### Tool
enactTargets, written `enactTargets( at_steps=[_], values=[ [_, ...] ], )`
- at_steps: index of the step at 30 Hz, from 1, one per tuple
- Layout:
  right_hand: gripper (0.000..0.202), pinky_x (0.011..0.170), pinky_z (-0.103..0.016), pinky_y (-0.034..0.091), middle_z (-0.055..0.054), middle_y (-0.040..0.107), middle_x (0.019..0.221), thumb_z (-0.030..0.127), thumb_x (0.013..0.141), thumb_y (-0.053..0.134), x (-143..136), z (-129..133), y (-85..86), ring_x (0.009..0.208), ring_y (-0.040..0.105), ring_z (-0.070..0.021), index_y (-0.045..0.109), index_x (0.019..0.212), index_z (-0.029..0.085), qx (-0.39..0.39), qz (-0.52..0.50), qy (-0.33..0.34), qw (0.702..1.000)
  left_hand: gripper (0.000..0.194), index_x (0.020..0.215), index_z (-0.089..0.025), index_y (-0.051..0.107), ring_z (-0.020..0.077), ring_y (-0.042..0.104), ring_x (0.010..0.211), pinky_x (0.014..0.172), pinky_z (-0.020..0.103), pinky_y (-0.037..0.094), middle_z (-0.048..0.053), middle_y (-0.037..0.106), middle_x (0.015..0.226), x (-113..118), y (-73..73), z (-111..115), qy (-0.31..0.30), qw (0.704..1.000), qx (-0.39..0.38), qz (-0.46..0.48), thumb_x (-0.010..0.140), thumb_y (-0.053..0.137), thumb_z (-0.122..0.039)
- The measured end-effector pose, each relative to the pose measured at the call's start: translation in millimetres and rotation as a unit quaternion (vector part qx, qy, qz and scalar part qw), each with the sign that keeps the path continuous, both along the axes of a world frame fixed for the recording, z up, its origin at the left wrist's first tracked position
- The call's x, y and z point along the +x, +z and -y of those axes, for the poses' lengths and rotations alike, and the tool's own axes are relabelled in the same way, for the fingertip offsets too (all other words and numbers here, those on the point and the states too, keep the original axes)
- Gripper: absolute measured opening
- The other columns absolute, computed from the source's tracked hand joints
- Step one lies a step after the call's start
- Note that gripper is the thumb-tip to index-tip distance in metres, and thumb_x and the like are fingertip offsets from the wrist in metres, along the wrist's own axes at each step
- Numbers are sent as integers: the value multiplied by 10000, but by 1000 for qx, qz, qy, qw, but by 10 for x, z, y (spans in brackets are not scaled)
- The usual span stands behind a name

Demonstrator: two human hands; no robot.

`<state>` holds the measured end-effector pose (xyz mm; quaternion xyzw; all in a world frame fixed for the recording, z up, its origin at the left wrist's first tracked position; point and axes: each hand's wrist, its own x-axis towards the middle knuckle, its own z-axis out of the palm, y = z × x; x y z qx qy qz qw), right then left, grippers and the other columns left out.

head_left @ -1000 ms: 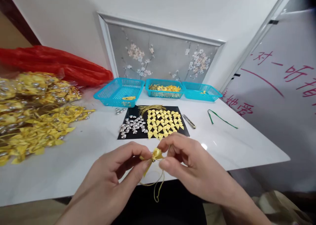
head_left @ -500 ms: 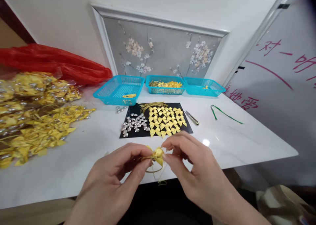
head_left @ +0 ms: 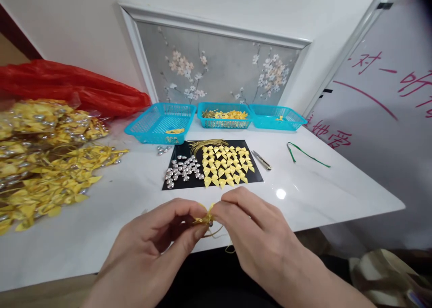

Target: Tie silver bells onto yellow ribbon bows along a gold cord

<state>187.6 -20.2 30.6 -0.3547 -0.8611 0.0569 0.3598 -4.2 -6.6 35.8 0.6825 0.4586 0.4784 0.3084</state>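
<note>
Near the table's front edge, my left hand (head_left: 158, 249) pinches a yellow ribbon bow (head_left: 206, 215) with gold cord and a small silvery bead. My right hand (head_left: 256, 236) closes on the same bow from the right, its fingers hiding much of it. A thin cord loop hangs below. Beyond the hands, a black mat (head_left: 258, 176) carries rows of yellow bows (head_left: 224, 166), silver beads (head_left: 185, 168) and a bundle of gold cords (head_left: 209, 143).
Three blue baskets (head_left: 222, 122) stand at the back. Yellow ribbon pieces with beads (head_left: 57, 177) and a red bag (head_left: 74, 85) lie left. A utility knife (head_left: 262, 160) and green cord (head_left: 307, 154) lie right of the mat.
My right hand has moved left and turned over the bow, covering more of it. The fingertips of both hands are closer together.
</note>
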Motion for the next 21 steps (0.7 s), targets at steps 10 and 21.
enactTargets(
  at_steps=[10, 21],
  values=[
    [105, 583, -211, 461, 7, 579, 903, 231, 967, 632, 51, -74, 50, 641, 528, -79, 637, 1062, 186, -259, -225, 17, 939, 87, 749, -339, 793, 183, 743, 543, 495, 173, 603, -4, 789, 666, -33, 13, -38, -3, 1000, -12, -3, 759, 747, -266],
    [217, 510, -223, 314, 70, 455, 647, 354, 948, 659, -20, -184, 37, 566, 379, -80, 585, 831, 186, -416, -289, 72, 859, 55, 821, -349, 793, 197, 774, 615, 512, 179, 626, -11, 817, 746, -54, -62, -18, 23, 999, 23, -37, 789, 755, -327]
  ],
)
